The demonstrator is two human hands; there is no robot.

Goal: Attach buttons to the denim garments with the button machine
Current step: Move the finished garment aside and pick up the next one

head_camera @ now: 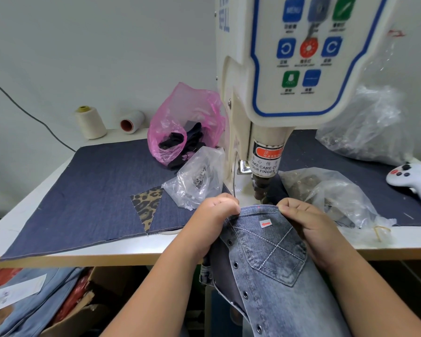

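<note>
Left hand [216,210], right hand [304,220] seemingly pinching.

Head-worn wide-angle view, facing forward and down, seemingly close to table [58,257]

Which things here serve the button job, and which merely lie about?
In use: denim garment, left hand, right hand, button machine, clear bag of metal parts.
Lying about: thread cones, pink bag, white controller, leopard scrap.
</note>
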